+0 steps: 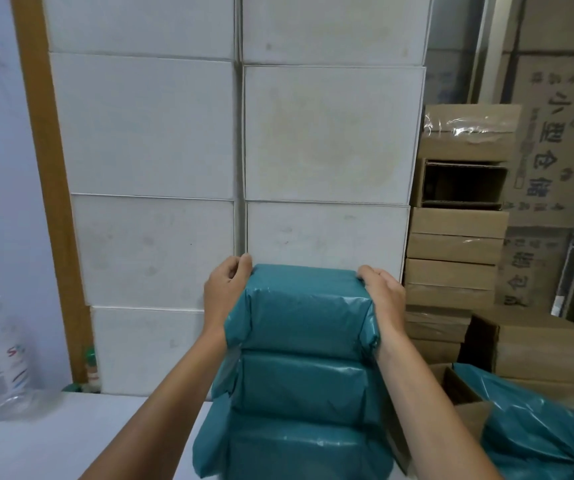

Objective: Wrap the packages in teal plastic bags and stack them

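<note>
**Both hands clasp the top teal parcel on a three-high stack**

The left hand (226, 292) and the right hand (384, 296) press against opposite ends of the topmost teal plastic-wrapped package (301, 306), fingers curled over its far upper corners and palms flat on its sides. It sits on two more teal-wrapped packages (299, 410), stacked in a column on the white tabletop (71, 434).

Loose teal plastic bags (538, 420) lie crumpled at the right, beside an open brown cardboard box (458, 393). A clear plastic water bottle (1, 355) stands at the table's left edge. Behind rises a wall of large white cartons (237, 140), with stacked brown cardboard boxes (455, 237) to its right.
</note>
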Motion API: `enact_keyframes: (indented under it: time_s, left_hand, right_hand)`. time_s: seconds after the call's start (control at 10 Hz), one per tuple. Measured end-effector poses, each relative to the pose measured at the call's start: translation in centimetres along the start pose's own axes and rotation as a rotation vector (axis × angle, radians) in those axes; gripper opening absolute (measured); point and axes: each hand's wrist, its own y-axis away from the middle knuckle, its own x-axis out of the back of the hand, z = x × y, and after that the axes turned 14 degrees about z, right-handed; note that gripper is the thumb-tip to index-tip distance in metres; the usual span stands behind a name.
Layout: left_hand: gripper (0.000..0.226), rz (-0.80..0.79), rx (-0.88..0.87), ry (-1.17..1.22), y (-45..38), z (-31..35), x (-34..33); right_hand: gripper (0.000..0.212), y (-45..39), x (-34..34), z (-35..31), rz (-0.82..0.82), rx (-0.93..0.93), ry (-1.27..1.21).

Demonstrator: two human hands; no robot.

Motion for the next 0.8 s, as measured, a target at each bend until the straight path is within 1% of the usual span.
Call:
enact_keyframes:
  time_s: [0.1,0.2,0.3,0.4,0.5,0.6,0.7,0.8]
  left_hand:
    - [0.035,-0.044,0.090,0.001,0.0,0.0,-0.1]
    - [0.029,-0.101,0.205,0.033,0.2,-0.1,0.7]
    - [0.024,-0.164,0.349,0.167,1.2,0.0,2.3]
    - [0.030,-0.261,0.387,0.222,2.6,-0.6,3.5]
    - [0.039,-0.310,0.379,0.225,3.4,-0.6,4.3]
    - [0.043,-0.329,0.310,0.198,3.8,-0.6,4.6]
    - [0.045,-0.298,0.318,0.179,4.0,-0.4,4.9]
    - [0.046,-0.281,0.314,0.162,4.2,0.2,5.3]
  right_hand:
    - [0.017,-0.3,-0.2,-0.1,0.031,-0.027,-0.010]
    - [0.012,-0.2,-0.2,0.0,0.043,-0.042,-0.014]
    - [0.012,-0.1,-0.1,0.2,0.046,-0.051,-0.042]
    - [0.014,0.2,0.2,-0.2,0.037,-0.061,-0.032]
    - [0.023,0.5,0.7,-0.4,0.016,-0.080,0.018]
    - [0.029,1.1,1.5,-1.3,-0.052,-0.093,0.046]
    - [0.031,1.9,2.8,-2.5,-0.160,-0.035,0.129]
    - [0.032,2.3,4.0,-3.1,-0.205,0.049,0.260]
